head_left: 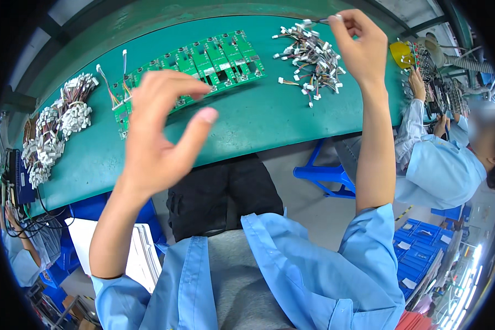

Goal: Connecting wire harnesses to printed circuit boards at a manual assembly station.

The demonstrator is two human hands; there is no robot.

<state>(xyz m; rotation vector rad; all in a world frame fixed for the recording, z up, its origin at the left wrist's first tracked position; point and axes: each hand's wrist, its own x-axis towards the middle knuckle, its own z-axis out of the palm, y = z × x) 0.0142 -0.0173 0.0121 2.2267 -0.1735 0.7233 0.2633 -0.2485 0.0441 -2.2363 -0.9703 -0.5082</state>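
Observation:
My left hand [162,129] is raised over the near side of the green circuit board panel [223,58], thumb and fingers apart, holding nothing. It hides part of the panel's left half. Two short wire cables [125,69] with white plugs stand up from the panel's left end. At the upper right, my right hand [363,47] pinches a small connector cable [322,21] between thumb and fingertips; a white end points left. Below that cable spreads a loose heap of connector cables [313,58], multicoloured wires with white plugs.
Bundled cables with white plugs [55,129] lie at the left end of the green table [247,124]. To the right, a person in a blue coat [445,168] sits working at the same bench. A blue stool [327,173] stands under the near edge.

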